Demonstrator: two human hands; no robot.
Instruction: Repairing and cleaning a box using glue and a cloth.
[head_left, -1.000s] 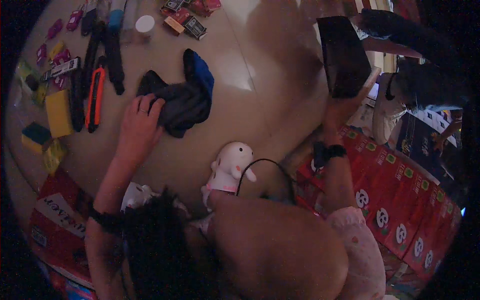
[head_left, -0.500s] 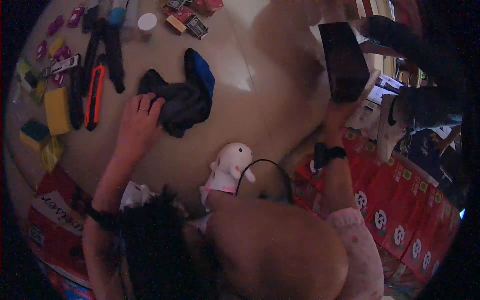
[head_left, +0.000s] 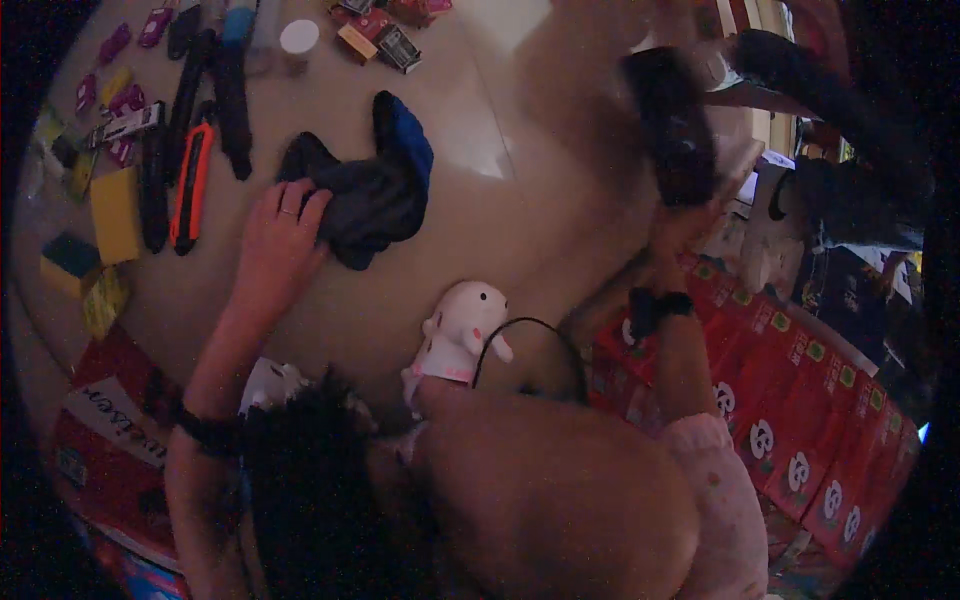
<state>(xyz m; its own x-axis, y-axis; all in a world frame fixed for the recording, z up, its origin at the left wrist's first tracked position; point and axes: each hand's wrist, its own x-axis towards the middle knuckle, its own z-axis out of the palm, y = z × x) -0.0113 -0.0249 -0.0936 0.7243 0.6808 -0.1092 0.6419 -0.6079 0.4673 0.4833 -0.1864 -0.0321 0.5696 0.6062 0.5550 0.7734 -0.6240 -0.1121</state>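
One left hand (head_left: 280,230) with curled fingers touches one dark cloth, grip unclear; one right hand (head_left: 682,228) holds one black box (head_left: 672,135).

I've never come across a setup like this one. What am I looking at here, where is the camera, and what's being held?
There is no machine here, just a person's two bare hands. The view comes from the left of two wide fisheye cameras worn on the head, looking down, so straight edges bend near the rim. The left hand touches a dark cloth with a blue part; the right hand holds a black box, blurred here. On the floor lie an orange cutter and a yellow sponge, among other things. Red packages fill the right side.
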